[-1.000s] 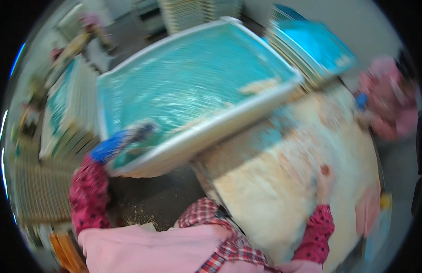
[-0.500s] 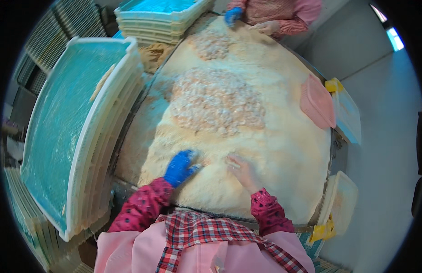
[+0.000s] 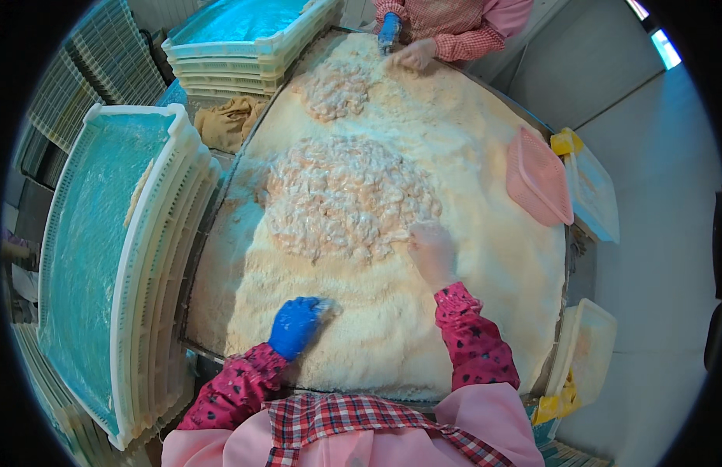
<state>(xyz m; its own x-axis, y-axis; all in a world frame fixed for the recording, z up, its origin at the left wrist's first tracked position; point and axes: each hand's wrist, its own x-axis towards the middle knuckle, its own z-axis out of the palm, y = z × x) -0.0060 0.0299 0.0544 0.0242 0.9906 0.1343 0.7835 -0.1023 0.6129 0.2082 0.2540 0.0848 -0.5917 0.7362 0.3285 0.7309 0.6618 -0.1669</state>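
A broad heap of wet, pale pink raw pieces (image 3: 345, 194), perhaps meat, lies on a table spread with pale yellowish crumbs (image 3: 361, 335). My right hand (image 3: 432, 253), bare or thinly gloved, reaches to the heap's near right edge. Its fingertips touch the pieces there, but motion smears the fingers. Nearer to me and to the left, my left hand (image 3: 295, 327) in a blue glove rests low over the crumbs with its fingers curled. Something whitish and blurred shows at those fingertips; I cannot make out what it is.
Stacked white trays (image 3: 155, 233) with turquoise film stand along the left, another tray stack (image 3: 252, 58) behind. A co-worker's hands (image 3: 408, 54) work at the far edge beside a smaller heap (image 3: 334, 89). A pink basket (image 3: 538, 177) and pale bins (image 3: 590, 191) line the right.
My right hand has moved forward from the crumbs to the heap's edge. My left hand's fingers have curled in over the crumbs. The view has shifted, and the co-worker's hands have come closer together.
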